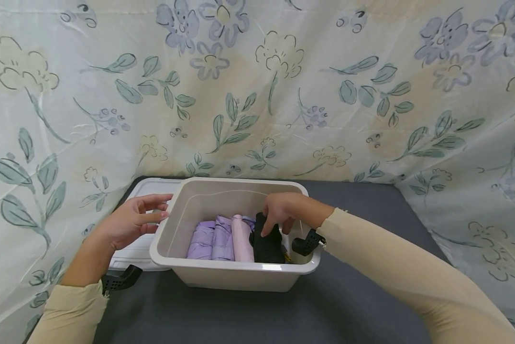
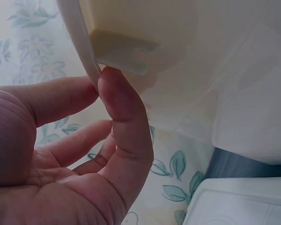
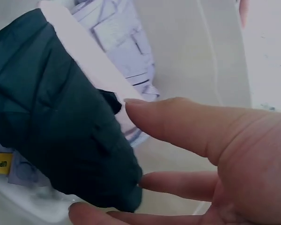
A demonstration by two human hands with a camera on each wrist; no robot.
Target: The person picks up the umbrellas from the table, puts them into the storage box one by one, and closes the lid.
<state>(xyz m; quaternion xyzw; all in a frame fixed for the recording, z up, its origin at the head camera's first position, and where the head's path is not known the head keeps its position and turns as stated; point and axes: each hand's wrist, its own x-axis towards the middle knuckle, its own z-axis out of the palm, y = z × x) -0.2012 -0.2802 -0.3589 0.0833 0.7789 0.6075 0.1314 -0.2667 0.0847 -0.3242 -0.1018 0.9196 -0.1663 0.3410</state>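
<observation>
A beige storage box [image 1: 235, 278] stands on the dark table. My left hand [image 1: 138, 222] pinches its left rim between thumb and forefinger, as the left wrist view also shows. Inside, a black fabric roll like a folded umbrella [image 1: 268, 243] lies at the right of a row. My right hand [image 1: 285, 210] reaches in over this roll, thumb and fingers spread about its end. In the right wrist view a fingertip [image 3: 147, 182] touches the roll, and the thumb lies beside its small strap tab. Left of it sit a pink roll [image 1: 242, 241] and two lilac fabric bundles [image 1: 201, 241].
A white lid [image 1: 134, 251] lies on the table left of and behind the box. Beside the black roll in the box is a yellow label [image 3: 1, 163]. Flowered cloth [image 1: 257, 95] hangs behind the dark grey tabletop [image 1: 347, 306].
</observation>
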